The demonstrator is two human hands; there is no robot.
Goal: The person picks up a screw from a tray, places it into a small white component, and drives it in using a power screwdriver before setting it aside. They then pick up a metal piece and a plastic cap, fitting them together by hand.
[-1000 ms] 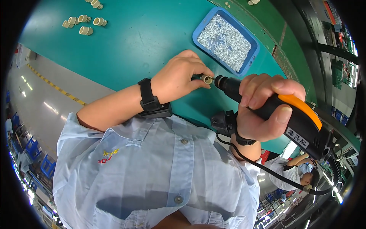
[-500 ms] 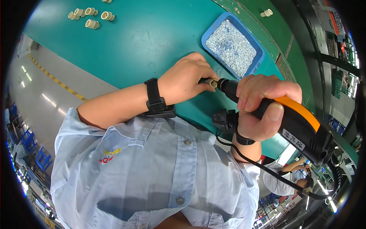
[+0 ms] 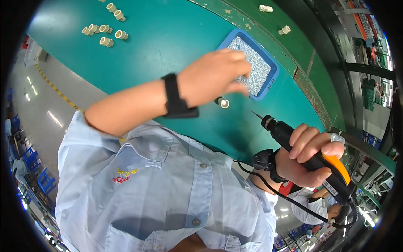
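Note:
My right hand [image 3: 310, 155] is wrapped round a black and orange electric screwdriver [image 3: 282, 133]. Its thin bit points up and left, clear of everything. A small cream cylindrical fitting [image 3: 225, 103] sits below my left hand on the green table, its open end facing the bit. Dark material shows behind the fitting; the hand hides part of it. My left hand [image 3: 220, 75], slightly blurred, hovers at the near edge of a blue tray [image 3: 270, 84] full of small silvery metal pieces, probably screws. Its thumb and fingers are apart, with nothing visible between them.
Several more cream fittings [image 3: 106, 41] lie at the far left of the green table [image 3: 155, 46]. Two others, including a cream fitting [image 3: 284, 30], rest on the green ledge beyond the tray. A black cable [image 3: 285, 194] loops beside my right arm. Another person [image 3: 308, 203] is at lower right.
The screwdriver has drawn back from the cream fitting, down and to the right. My left hand has let go of the fitting and moved up to the tray.

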